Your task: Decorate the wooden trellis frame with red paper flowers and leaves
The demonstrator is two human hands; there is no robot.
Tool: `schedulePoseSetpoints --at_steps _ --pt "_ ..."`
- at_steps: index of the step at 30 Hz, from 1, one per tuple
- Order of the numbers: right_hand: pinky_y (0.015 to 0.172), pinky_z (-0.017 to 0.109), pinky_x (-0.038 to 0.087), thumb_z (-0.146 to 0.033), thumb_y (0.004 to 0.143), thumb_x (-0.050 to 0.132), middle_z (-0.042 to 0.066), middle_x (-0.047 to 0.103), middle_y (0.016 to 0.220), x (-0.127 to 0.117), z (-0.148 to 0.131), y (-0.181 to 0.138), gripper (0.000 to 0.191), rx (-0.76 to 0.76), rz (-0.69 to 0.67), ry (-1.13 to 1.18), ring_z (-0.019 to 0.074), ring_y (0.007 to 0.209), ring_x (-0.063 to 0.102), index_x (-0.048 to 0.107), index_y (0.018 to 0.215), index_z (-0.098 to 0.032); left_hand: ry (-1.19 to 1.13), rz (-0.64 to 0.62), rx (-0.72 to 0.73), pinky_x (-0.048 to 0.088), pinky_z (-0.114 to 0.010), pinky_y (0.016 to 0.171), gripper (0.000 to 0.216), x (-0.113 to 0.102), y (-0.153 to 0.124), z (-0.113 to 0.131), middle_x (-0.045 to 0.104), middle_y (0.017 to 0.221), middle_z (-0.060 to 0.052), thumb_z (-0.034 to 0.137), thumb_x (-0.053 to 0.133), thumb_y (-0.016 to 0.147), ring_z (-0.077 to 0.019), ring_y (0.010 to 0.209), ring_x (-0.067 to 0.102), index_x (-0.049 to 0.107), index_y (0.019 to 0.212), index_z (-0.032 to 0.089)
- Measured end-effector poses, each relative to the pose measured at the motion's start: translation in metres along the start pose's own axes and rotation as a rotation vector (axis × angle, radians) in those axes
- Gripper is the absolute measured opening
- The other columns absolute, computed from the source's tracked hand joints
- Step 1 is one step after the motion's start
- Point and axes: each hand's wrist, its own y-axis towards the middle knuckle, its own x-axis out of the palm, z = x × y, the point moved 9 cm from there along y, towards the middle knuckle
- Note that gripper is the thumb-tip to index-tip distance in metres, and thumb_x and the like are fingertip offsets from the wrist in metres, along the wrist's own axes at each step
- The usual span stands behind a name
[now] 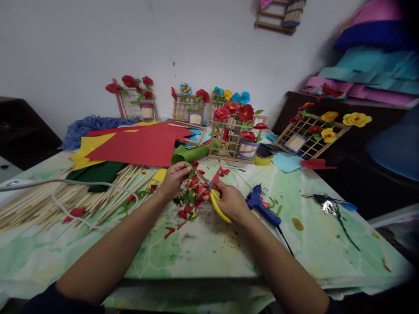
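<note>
My right hand (229, 201) is closed around yellow-handled scissors (216, 205), whose metal blades point up and to the left. At the blade tips, my left hand (176, 178) pinches a small green paper piece (191, 173) between thumb and fingers. Just behind that hand lies a curled sheet of green paper (193, 154). Under and between both hands is a heap of red and green paper scraps (190, 196). A blue glue gun (263, 205) rests on the table to the right of my right hand.
Bamboo sticks (39, 203) and a pale cable (98, 181) lie on the left. Red paper sheets (137, 147) are stacked behind. Stick trellises with paper flowers (229, 139) stand along the back, another trellis (309, 135) at right. A phone (263, 151) lies near the middle one.
</note>
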Motion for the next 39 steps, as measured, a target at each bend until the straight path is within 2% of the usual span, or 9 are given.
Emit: schedulePoseSetpoints --at_steps 10,20,27,30,32,35,39 --pt "0.056 0.025 0.026 -0.056 0.083 0.053 0.004 0.065 0.074 0.001 0.0 0.0 0.041 0.016 -0.015 -0.056 0.018 0.067 0.056 0.061 0.103 -0.022 0.003 -0.006 0.008 0.036 -0.021 0.053 0.019 0.003 -0.001 0.003 0.053 0.056 0.001 0.028 0.074 0.06 -0.0093 0.054 0.045 0.06 0.061 0.015" --pt "0.056 0.025 0.027 -0.056 0.083 0.054 0.004 0.066 0.077 0.0 0.0 0.0 0.042 0.032 -0.02 -0.058 0.0179 0.067 0.058 0.06 0.105 -0.022 0.101 -0.108 0.017 0.037 -0.023 0.053 0.016 0.007 -0.002 -0.005 0.056 0.057 0.001 0.029 0.073 0.067 -0.0102 0.053 0.046 0.065 0.064 0.015" --pt "0.06 0.025 0.033 -0.057 0.082 0.055 0.005 0.068 0.083 0.001 0.014 0.003 0.044 0.092 0.049 0.039 0.0201 0.074 0.059 0.06 0.109 -0.022 0.029 -0.068 -0.03 0.038 -0.021 0.052 0.021 0.008 -0.003 -0.004 0.056 0.055 0.001 0.031 0.076 0.064 -0.0089 0.052 0.047 0.063 0.061 0.014" --pt "0.062 0.025 0.037 -0.055 0.079 0.058 0.004 0.066 0.083 0.002 0.022 0.008 0.042 0.098 0.121 0.192 0.0187 0.074 0.058 0.061 0.104 -0.021 0.018 -0.058 -0.071 0.039 -0.02 0.051 0.022 0.011 -0.006 -0.009 0.057 0.056 0.001 0.03 0.078 0.062 -0.0084 0.052 0.048 0.064 0.062 0.014" --pt "0.061 0.025 0.039 -0.054 0.075 0.061 0.002 0.064 0.079 0.004 0.025 0.011 0.044 0.084 0.167 0.404 0.0165 0.069 0.056 0.06 0.101 -0.019 0.022 -0.086 -0.133 0.041 -0.02 0.052 0.022 0.018 -0.011 -0.017 0.058 0.058 0.0 0.03 0.078 0.063 -0.0083 0.052 0.05 0.065 0.064 0.013" --pt "0.053 0.024 0.04 -0.053 0.067 0.065 -0.001 0.059 0.068 0.007 0.033 0.012 0.05 0.152 0.212 0.752 0.0128 0.056 0.052 0.057 0.101 -0.016 0.024 -0.163 -0.229 0.044 -0.021 0.053 0.022 0.033 -0.022 -0.03 0.061 0.061 -0.001 0.031 0.078 0.065 -0.0092 0.053 0.054 0.066 0.069 0.013" --pt "0.039 0.021 0.033 -0.044 0.064 0.065 -0.005 0.056 0.057 0.008 0.038 0.008 0.049 0.27 0.225 1.027 0.0081 0.038 0.04 0.052 0.103 -0.017 0.026 -0.19 -0.296 0.049 -0.024 0.056 0.026 0.043 -0.031 -0.039 0.065 0.064 -0.003 0.031 0.081 0.061 -0.0122 0.055 0.06 0.066 0.073 0.012"
